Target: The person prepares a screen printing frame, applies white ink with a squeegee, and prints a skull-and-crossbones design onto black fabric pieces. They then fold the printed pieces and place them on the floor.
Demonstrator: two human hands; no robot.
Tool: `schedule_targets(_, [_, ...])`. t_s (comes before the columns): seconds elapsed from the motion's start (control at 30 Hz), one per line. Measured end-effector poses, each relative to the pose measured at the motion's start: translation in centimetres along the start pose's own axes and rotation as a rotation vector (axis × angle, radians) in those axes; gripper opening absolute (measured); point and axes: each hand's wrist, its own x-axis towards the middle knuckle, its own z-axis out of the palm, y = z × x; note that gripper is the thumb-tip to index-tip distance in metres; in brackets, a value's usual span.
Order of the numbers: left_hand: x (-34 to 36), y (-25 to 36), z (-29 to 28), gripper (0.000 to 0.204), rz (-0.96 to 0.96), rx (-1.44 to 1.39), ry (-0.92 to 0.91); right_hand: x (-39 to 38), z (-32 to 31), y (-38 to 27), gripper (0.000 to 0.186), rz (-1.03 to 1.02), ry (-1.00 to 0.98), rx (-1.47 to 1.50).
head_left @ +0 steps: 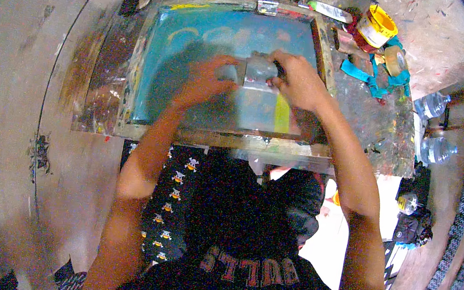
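Note:
A wooden-framed screen with blue mesh lies on the bench before me, faint pale shapes showing on it. My right hand grips the right side of a small grey, shiny flat piece over the middle of the mesh. Blur hides its exact kind. To the left of that piece, my left hand hovers over the mesh with thumb and fingers apart, holding nothing that I can see. A yellow strip runs down the mesh below my right hand.
A metal clamp grips the frame's far edge. At the far right stand a yellow tub, a white bottle, a tape roll and a teal strap. Clear plastic bottles sit beyond the paint-spattered bench.

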Motion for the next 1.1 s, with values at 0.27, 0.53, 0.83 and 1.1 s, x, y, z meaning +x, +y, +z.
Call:
schedule_targets(0.27, [-9.6, 3.2, -8.4, 0.039, -0.360, -0.064, -0.001, -8.9, 2.8, -4.1, 0.040, -0.022, 0.064, -0.009])
schedule_targets(0.53, [-11.9, 5.8, -7.5, 0.037, -0.401, -0.167, 0.045, -11.6, 4.2, -4.2, 0.047, -0.089, 0.063, 0.108])
schedule_targets(0.83, [-14.0, 10.2, -4.8, 0.028, -0.125, 0.081, 0.123, -15.3, 2.6, -4.9, 0.051, 0.028, 0.105, 0.218])
schedule_targets(1.1, [-18.1, 10.5, -8.8, 0.031, -0.381, 0.108, 0.197, -24.5, 0.7, -3.0, 0.026, 0.266, 0.370, 0.151])
